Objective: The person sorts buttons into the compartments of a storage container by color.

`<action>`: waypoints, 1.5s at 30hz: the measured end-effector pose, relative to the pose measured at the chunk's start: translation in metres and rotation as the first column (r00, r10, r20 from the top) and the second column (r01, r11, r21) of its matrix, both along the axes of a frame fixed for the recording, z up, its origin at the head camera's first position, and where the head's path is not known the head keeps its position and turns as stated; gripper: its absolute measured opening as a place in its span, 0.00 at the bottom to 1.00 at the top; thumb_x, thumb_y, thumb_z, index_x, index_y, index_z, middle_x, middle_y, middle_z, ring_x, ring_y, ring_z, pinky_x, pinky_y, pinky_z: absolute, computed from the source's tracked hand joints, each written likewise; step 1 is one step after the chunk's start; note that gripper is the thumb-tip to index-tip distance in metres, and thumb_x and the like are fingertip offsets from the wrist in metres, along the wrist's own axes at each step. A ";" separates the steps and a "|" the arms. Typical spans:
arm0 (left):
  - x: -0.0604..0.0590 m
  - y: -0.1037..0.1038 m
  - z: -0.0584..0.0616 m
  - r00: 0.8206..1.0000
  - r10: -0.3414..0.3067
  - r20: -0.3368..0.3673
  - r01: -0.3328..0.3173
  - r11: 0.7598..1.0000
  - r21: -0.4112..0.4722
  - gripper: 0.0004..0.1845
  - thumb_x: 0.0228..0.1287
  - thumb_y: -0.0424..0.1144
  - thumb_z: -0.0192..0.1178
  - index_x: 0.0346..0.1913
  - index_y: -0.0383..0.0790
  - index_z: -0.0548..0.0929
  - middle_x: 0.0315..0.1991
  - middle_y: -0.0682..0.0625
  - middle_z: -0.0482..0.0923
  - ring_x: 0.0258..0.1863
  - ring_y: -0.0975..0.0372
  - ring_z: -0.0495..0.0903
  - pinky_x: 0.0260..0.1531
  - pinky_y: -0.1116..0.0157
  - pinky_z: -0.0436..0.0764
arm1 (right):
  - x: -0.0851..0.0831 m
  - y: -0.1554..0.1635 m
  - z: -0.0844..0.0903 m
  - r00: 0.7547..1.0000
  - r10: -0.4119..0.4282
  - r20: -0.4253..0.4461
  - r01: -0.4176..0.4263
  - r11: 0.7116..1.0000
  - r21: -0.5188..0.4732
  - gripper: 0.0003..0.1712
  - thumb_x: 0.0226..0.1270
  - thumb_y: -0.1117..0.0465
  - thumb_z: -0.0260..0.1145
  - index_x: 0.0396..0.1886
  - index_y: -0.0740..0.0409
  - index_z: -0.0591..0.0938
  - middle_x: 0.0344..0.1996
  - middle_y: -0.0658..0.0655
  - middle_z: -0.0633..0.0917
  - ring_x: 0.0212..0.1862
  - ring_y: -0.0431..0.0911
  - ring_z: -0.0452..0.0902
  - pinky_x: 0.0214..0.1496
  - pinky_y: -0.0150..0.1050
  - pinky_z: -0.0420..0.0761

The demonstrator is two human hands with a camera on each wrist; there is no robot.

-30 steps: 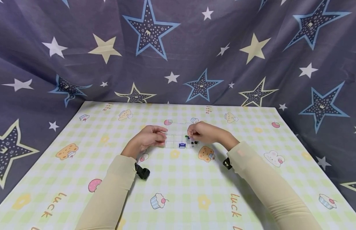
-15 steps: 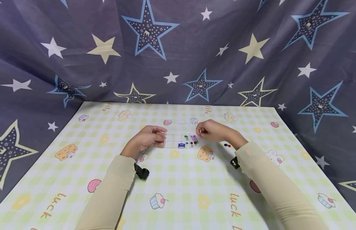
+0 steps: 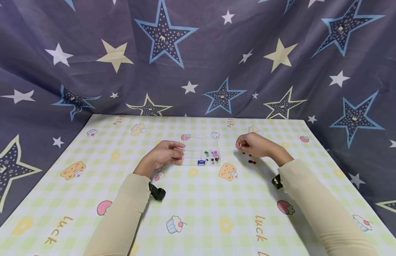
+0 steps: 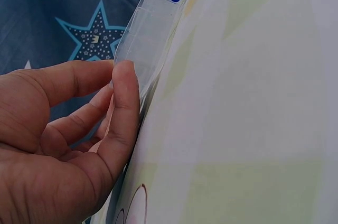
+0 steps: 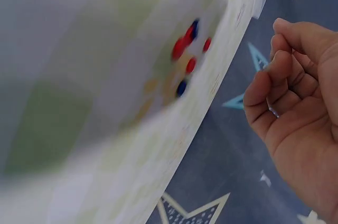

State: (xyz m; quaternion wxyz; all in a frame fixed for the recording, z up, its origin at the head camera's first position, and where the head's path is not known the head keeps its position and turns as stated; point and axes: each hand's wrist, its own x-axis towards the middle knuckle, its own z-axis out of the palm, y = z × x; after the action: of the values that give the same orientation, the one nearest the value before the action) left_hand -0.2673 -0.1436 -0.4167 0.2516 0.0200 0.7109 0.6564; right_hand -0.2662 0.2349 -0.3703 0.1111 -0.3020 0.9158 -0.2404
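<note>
Two hands work: left hand [image 3: 162,155] pinches the clear box [image 3: 201,155] edge at its 9 o'clock to steady it; right hand [image 3: 253,145], fingers curled and empty, hovers over loose beads [image 3: 251,161] at 3 o'clock.

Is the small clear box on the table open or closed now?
Open: the clear box shows its lid lying flat behind it, compartments uncovered, with coloured pieces visible inside.

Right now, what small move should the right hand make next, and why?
Probably lower the right hand onto the loose beads and pinch one: its curled fingers look empty, the beads lie just under it, and the left hand steadies the open box.
</note>
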 end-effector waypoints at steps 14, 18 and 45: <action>0.000 0.000 0.001 1.000 0.001 -0.002 -0.001 1.000 0.001 0.26 0.71 0.23 0.60 0.70 0.31 0.73 0.45 0.43 0.77 0.35 0.57 0.83 0.40 0.64 0.89 | -0.006 0.053 -0.013 0.994 -0.111 -0.017 0.111 0.992 0.057 0.05 0.73 0.69 0.64 0.40 0.62 0.86 0.27 0.55 0.83 0.27 0.43 0.71 0.33 0.37 0.74; 0.000 0.000 0.001 1.000 -0.002 -0.009 0.002 1.000 -0.001 0.25 0.71 0.23 0.60 0.70 0.31 0.73 0.45 0.43 0.77 0.36 0.57 0.83 0.40 0.64 0.89 | -0.007 0.060 -0.015 0.995 -0.099 0.002 0.099 0.993 0.072 0.02 0.71 0.70 0.67 0.39 0.63 0.86 0.29 0.53 0.85 0.31 0.42 0.75 0.37 0.39 0.78; 0.001 -0.002 0.001 1.000 -0.013 -0.010 0.013 1.000 0.003 0.26 0.71 0.24 0.60 0.70 0.31 0.72 0.45 0.43 0.77 0.36 0.58 0.83 0.40 0.64 0.89 | -0.005 0.056 -0.017 0.995 -0.059 0.084 0.050 0.993 0.107 0.06 0.75 0.69 0.62 0.38 0.60 0.85 0.29 0.50 0.82 0.31 0.42 0.72 0.37 0.37 0.74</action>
State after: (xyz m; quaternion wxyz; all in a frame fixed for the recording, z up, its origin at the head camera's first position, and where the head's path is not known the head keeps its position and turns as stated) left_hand -0.2665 -0.1457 -0.4160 0.2523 0.0282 0.7109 0.6559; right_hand -0.2715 0.2904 -0.3873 0.1599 -0.2599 0.9294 -0.2077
